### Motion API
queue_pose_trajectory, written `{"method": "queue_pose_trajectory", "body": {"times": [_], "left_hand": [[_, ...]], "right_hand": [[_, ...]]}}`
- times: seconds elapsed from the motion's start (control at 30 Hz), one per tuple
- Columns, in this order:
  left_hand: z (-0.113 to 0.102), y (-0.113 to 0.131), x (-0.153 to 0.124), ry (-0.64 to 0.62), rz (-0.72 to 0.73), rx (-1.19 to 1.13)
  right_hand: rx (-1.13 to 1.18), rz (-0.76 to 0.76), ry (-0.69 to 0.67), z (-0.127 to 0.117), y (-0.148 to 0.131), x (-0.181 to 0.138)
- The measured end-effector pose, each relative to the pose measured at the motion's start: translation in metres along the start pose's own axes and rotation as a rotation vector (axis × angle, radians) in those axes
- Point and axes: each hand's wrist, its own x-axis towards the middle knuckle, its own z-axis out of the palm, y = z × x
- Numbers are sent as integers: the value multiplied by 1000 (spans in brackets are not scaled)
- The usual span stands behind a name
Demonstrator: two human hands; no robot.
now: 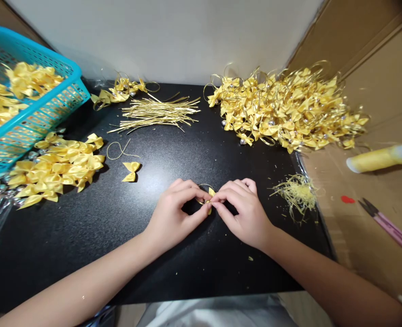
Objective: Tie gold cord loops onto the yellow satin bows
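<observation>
Near the middle of the black table (119,245), my left hand (177,211) and my right hand (243,211) meet fingertip to fingertip. Both pinch a small yellow ribbon bow (211,192) with a gold cord looped on it. Fingers cover most of this bow, so the knot is hidden. Farther to the left lies a single yellow bow (131,171) by itself. A thin loose gold cord (119,151) curls just beyond it.
At left, a blue basket (68,68) holds yellow bows, with a bow pile (65,163) beside it. Gold cords (160,113) lie behind. Finished-looking looped bows (282,109) heap back right. Cord scraps (298,195), pink snips (388,225) and a yellow roll (378,157) are right.
</observation>
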Motion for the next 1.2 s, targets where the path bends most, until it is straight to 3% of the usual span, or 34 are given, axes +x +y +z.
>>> {"method": "queue_pose_trajectory", "body": {"times": [1.2], "left_hand": [[1,1,-1,-9,-72,-22]], "right_hand": [[-2,95,82,0,-5,2]]}}
